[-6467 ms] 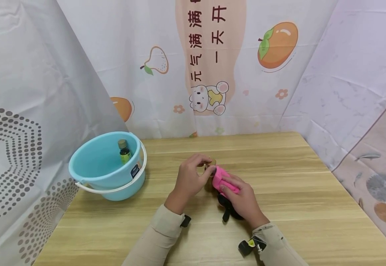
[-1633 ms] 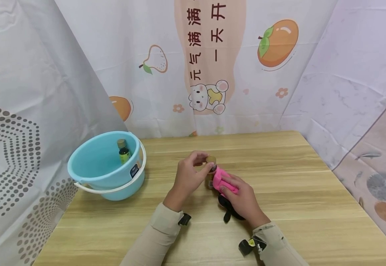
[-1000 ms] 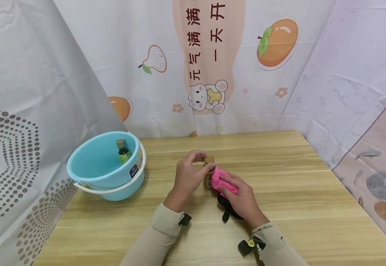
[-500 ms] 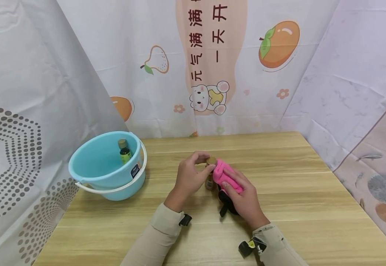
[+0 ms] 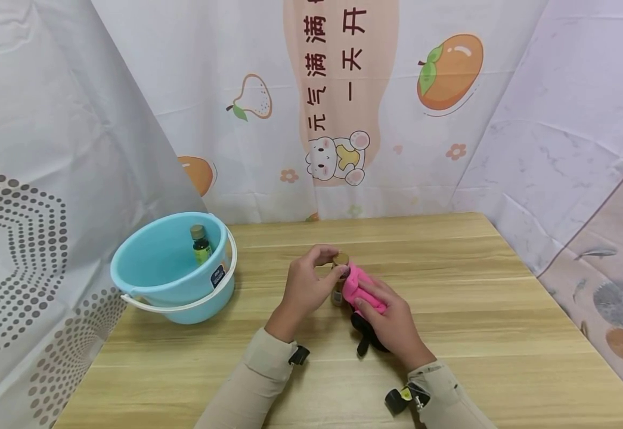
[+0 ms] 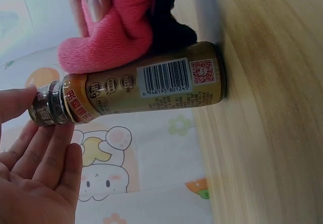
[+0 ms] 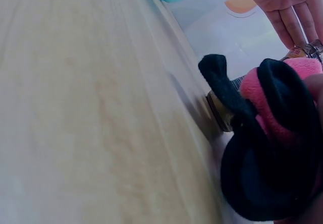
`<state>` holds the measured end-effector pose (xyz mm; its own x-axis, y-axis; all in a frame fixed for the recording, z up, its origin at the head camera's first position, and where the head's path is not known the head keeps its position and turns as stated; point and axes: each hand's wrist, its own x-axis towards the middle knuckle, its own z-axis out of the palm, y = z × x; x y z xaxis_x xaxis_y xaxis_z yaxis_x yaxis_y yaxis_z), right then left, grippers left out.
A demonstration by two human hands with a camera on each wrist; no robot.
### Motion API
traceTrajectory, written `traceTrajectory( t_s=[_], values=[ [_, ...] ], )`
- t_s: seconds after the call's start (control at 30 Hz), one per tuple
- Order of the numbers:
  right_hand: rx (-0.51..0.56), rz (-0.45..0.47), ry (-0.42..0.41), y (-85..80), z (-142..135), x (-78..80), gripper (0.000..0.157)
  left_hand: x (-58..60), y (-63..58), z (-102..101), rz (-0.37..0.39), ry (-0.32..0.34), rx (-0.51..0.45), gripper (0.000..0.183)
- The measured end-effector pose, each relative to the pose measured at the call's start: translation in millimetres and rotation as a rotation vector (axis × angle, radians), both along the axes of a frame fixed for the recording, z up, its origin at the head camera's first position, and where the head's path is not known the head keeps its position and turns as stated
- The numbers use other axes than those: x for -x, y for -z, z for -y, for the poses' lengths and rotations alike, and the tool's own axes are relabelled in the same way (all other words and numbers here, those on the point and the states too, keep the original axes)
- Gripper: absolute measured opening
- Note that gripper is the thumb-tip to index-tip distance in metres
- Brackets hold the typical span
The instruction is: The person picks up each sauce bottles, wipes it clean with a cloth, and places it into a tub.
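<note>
A bottle with a gold label [image 6: 166,80], a barcode and a dark gold cap [image 5: 340,258] stands upright on the table. My left hand [image 5: 307,285] pinches the bottle at its cap and neck, thumb on one side and fingers on the other. My right hand [image 5: 391,319] grips a bunched pink and black plush cloth [image 5: 362,292] and presses it against the bottle's side below the neck. In the right wrist view, black flaps of the plush cloth [image 7: 272,168] hang near the table and cover part of the bottle [image 7: 218,112].
To the left stands a light blue bucket [image 5: 145,262] with a white handle [image 5: 182,308]. A small dark bottle with a green-yellow label [image 5: 201,249] leans inside it. Printed curtains [image 5: 397,167] hang behind and beside the wooden table [image 5: 504,333].
The right hand has shifted the plush cloth about on the bottle's side; half a second ago it sat higher, nearer the cap. The left hand stays at the cap, and the bottle has shifted slightly.
</note>
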<state>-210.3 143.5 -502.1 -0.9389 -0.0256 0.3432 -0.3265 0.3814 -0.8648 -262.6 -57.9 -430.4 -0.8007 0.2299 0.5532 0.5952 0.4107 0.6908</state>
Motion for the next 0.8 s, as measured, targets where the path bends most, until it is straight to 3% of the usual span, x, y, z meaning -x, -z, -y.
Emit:
traceTrajectory(
  t_s=[0.4,0.7,0.8],
  values=[
    [-0.117,0.071,0.011,0.5,-2.5,1.5,0.042,1.9,2.2,0.8,0.001,0.012,0.01,0.033],
    [-0.15,0.084,0.011,-2.9,-0.8,0.5,0.04,5.1,5.3,0.1,-0.127,-0.006,-0.036,0.033],
    [-0.149,0.086,0.014,-2.5,-0.9,0.9,0.04,5.7,4.4,-0.5,-0.138,-0.01,-0.055,0.029]
  ],
)
